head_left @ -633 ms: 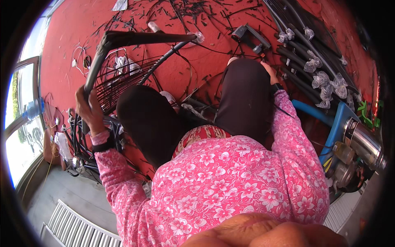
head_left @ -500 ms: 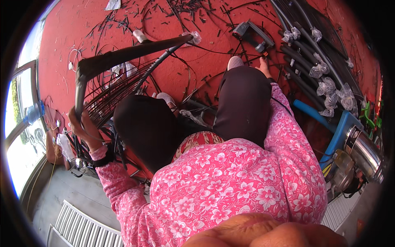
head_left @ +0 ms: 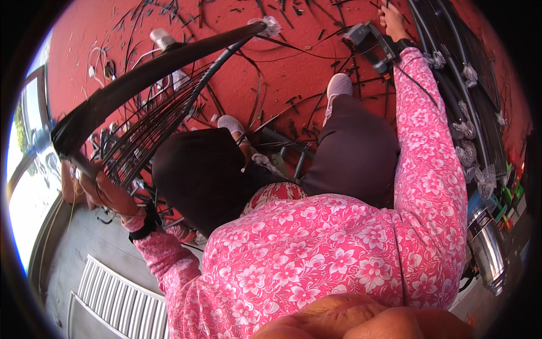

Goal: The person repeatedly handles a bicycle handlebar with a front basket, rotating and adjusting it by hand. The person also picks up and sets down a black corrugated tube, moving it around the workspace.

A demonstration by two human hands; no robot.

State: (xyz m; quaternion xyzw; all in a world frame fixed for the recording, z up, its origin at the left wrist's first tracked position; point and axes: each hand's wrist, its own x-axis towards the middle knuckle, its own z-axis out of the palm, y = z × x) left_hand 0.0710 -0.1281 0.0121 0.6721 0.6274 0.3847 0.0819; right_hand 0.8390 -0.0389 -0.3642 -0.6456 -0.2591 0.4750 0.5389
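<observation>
Bent dark frame, steadied by the left hand; right arm now at full reach

Left of frame: left hand [head_left: 106,192], swung lower and outward since the earlier views; fingers curled closed around the frame's grey tube.
Left to upper centre: bent frame [head_left: 152,70], its corner shifted down toward the left edge. Broad, dark, smooth-looking upper arm; thinner bar below, slanting to lower left; clear plastic wrap [head_left: 267,26] at the upper tip. Many dark strands [head_left: 149,127] run alongside the thinner bar, close-set, some loose.
Upper right: grey-and-black tool [head_left: 370,45], on the red floor [head_left: 293,62].
Upper right, beyond it: right hand [head_left: 393,22], moved up from beside the knee. Thin dark piece at its fingers; whether pinched, cannot tell. Judged: a reach away, leaving the frame to one hand.
Far right: dark bars [head_left: 451,73], plastic-wrapped ends.
</observation>
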